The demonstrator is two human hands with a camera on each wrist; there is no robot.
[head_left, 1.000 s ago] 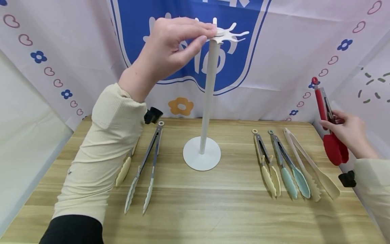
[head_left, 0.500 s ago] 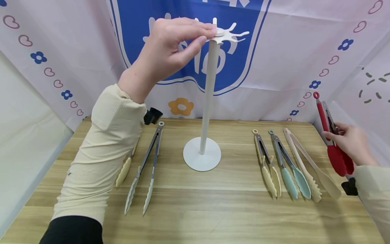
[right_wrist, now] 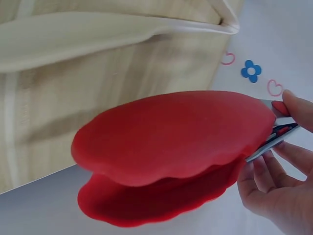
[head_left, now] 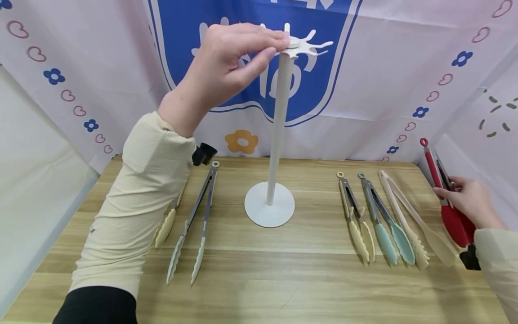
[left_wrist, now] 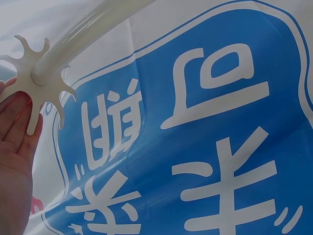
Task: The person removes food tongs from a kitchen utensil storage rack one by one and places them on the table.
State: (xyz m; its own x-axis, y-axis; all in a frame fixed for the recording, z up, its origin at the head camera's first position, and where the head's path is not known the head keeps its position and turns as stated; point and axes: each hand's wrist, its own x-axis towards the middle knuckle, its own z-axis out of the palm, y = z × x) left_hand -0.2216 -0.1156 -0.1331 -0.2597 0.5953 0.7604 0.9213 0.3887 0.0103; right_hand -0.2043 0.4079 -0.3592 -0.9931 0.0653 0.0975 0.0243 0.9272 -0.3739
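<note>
My left hand (head_left: 230, 56) rests on top of a white stand (head_left: 278, 121) whose crown spreads into curved hooks. The fingers lie straight across that crown (left_wrist: 36, 78). At the far right, my right hand (head_left: 471, 202) grips red tongs (head_left: 455, 220) by their red-and-metal handles, ring end up. Close up, the scalloped red heads (right_wrist: 171, 139) stand slightly apart from each other beside the table's right edge. To the left of them lie beige tongs (head_left: 421, 225), blue-green tongs (head_left: 386, 225) and cream tongs (head_left: 356, 220).
Left of the stand's round base (head_left: 269, 204) lie metal tongs with whitish heads (head_left: 198, 216). Another pale yellow pair (head_left: 166, 227) is partly hidden by the left sleeve. A printed cloth (head_left: 364, 112) hangs behind the wooden table (head_left: 283, 279).
My right hand has lowered with the red tongs, and slightly to the right. The left hand has stayed on the stand's top.
</note>
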